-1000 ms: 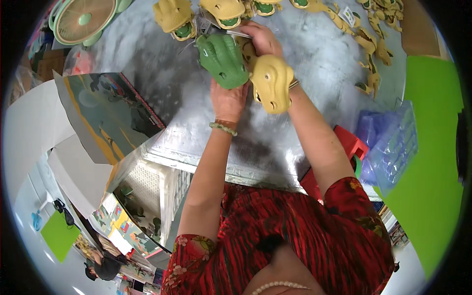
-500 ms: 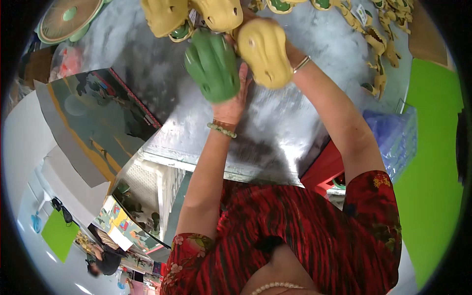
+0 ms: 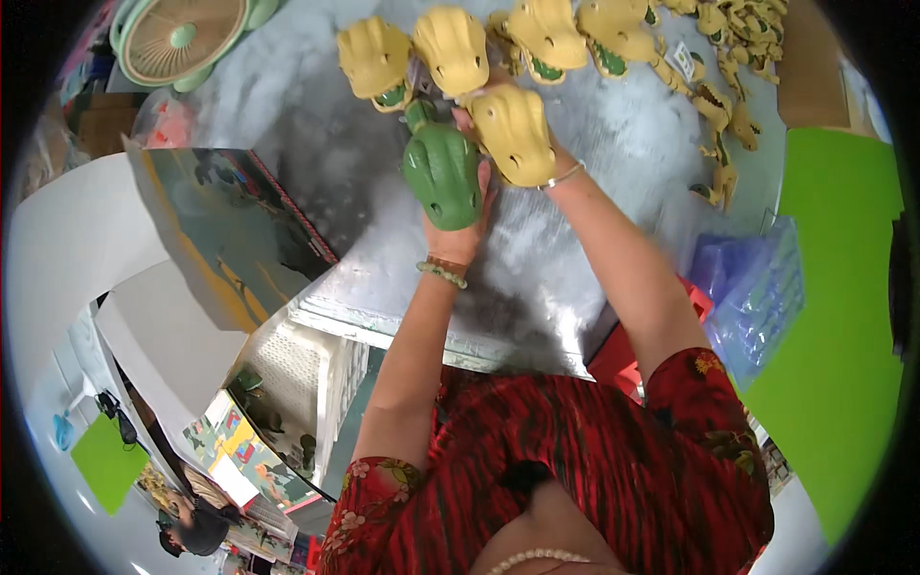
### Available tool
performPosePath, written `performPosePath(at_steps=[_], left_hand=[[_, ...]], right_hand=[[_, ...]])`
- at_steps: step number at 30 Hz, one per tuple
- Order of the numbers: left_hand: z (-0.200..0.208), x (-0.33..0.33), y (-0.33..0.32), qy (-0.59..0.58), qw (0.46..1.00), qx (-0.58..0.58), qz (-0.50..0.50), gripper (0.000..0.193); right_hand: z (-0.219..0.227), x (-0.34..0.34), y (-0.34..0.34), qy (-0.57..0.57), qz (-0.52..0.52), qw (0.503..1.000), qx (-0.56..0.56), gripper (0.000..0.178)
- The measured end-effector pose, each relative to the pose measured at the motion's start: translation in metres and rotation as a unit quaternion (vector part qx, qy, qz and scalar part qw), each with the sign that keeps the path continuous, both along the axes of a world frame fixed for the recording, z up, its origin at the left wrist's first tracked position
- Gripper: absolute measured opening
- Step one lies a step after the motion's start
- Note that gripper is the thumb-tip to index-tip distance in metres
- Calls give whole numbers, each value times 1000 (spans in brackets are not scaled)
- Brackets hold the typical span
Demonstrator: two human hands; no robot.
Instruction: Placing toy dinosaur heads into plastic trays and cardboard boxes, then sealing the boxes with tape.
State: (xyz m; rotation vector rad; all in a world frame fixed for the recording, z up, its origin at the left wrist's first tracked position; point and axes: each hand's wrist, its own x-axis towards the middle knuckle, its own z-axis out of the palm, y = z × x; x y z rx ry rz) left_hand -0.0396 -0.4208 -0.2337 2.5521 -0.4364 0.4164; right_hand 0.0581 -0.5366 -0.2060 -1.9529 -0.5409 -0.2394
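My left hand (image 3: pixel 456 243) is under a green toy dinosaur head (image 3: pixel 443 182) and grips it from below. The thumb lies along its right side. Close on its right is a yellow toy dinosaur head (image 3: pixel 519 142), held from behind by my right hand (image 3: pixel 562 163). That hand is largely covered by the toy; some fingertips show at its left edge. A narrower green part (image 3: pixel 420 113) sticks out at the far end of the green head. Both heads have their snouts toward me, over the grey table (image 3: pixel 374 201).
Yellow dinosaur heads (image 3: pixel 450 50) with green mouths line the far side. More yellow toys (image 3: pixel 714 105) are heaped at the far right. A green fan (image 3: pixel 182 38) stands far left, above an open printed carton (image 3: pixel 230 230). Blue plastic bags (image 3: pixel 752 287) lie right; a white crate (image 3: pixel 297 369) is lower left.
The view has shifted, showing more of the far row. The green head has come slightly nearer to me, and the yellow head has moved a little left against the row. Both stay in my hands.
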Motion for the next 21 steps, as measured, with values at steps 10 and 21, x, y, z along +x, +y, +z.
performPosePath(at_steps=[10, 21], left_hand=[[15, -2, -3, 3, 1000, 5, 19, 32], [15, 1, 7, -33, 999, 30, 25, 35]], right_hand=[[48, -21, -13, -44, -29, 996, -70, 50], [99, -12, -162, 289, -292, 906, -104, 12]])
